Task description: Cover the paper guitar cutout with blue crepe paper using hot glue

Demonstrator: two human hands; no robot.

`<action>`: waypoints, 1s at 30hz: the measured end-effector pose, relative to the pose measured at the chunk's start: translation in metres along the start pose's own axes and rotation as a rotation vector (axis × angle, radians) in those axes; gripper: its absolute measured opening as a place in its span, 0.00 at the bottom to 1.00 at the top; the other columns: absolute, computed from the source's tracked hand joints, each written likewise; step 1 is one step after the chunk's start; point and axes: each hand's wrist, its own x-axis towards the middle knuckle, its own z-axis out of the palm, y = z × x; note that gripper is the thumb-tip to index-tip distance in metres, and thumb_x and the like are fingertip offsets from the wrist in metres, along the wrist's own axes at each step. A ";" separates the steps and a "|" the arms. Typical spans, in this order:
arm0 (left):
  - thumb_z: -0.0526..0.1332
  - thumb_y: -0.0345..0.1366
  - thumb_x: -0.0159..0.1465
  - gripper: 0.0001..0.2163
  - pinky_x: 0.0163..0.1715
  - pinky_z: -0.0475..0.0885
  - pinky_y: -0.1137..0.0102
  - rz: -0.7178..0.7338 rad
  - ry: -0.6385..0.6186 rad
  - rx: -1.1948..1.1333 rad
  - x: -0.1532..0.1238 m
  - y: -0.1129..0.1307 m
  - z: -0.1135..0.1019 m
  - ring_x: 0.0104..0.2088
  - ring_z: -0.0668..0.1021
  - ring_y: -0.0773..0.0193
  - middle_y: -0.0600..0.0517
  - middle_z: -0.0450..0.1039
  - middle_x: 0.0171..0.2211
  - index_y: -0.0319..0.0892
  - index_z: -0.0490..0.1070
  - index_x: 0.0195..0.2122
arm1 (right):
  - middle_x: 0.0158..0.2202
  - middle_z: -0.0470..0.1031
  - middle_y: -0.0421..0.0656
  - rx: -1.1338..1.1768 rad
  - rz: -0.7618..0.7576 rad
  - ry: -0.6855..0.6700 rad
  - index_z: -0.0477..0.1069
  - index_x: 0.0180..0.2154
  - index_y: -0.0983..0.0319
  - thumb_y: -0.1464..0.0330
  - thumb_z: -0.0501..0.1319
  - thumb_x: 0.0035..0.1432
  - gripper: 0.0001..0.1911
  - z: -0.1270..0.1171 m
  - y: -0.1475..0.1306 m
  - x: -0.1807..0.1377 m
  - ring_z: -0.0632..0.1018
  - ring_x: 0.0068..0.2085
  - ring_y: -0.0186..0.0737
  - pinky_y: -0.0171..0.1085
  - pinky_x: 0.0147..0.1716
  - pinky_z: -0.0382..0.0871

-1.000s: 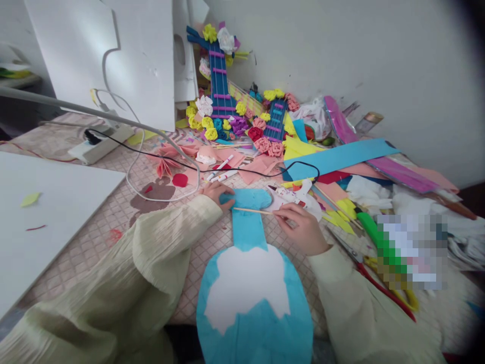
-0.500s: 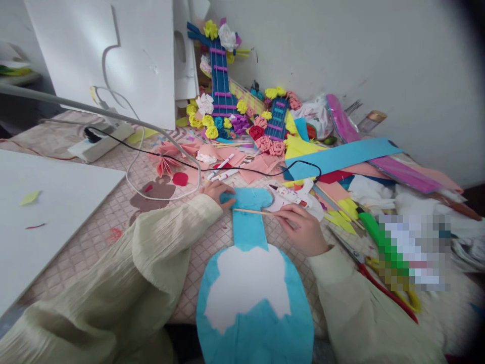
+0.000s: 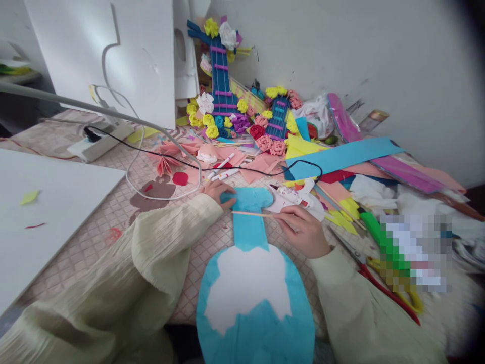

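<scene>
A guitar-shaped cutout with blue paper around a bare white middle lies in front of me, its neck pointing away. My left hand grips the left edge of its head between thumb and fingers. Pinched in my right hand is a thin wooden stick, which lies crosswise over the upper neck, just below the head. The stick's right end is hidden in my fingers. Close behind the right hand rests a white glue gun.
Scissors and a green-handled item lie at right. A black cord crosses the table behind the cutout. Flower-trimmed paper guitars lean at the back among paper scraps. A white board covers the left; a power strip sits behind it.
My right hand has brought the stick slightly down the neck and a touch to the left. The left hand and the cutout stay in place.
</scene>
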 end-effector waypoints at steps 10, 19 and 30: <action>0.63 0.40 0.49 0.11 0.44 0.62 0.61 -0.045 0.029 0.010 -0.001 0.001 0.003 0.40 0.71 0.58 0.51 0.72 0.36 0.44 0.74 0.34 | 0.32 0.70 0.44 0.000 0.002 -0.002 0.73 0.35 0.60 0.75 0.54 0.55 0.10 0.006 0.009 0.001 0.71 0.36 0.37 0.37 0.36 0.68; 0.63 0.40 0.49 0.12 0.45 0.62 0.60 -0.049 0.010 0.008 -0.001 0.003 0.001 0.40 0.71 0.57 0.51 0.72 0.36 0.44 0.74 0.34 | 0.32 0.70 0.45 0.006 -0.059 0.049 0.73 0.35 0.61 0.76 0.56 0.54 0.10 0.004 0.006 0.001 0.71 0.35 0.36 0.37 0.35 0.68; 0.62 0.40 0.50 0.12 0.45 0.62 0.61 -0.030 -0.005 0.002 0.000 0.002 -0.001 0.39 0.71 0.58 0.50 0.72 0.35 0.43 0.73 0.34 | 0.31 0.70 0.44 -0.024 -0.058 -0.023 0.73 0.36 0.61 0.75 0.54 0.56 0.10 0.008 0.007 0.001 0.71 0.35 0.36 0.36 0.35 0.68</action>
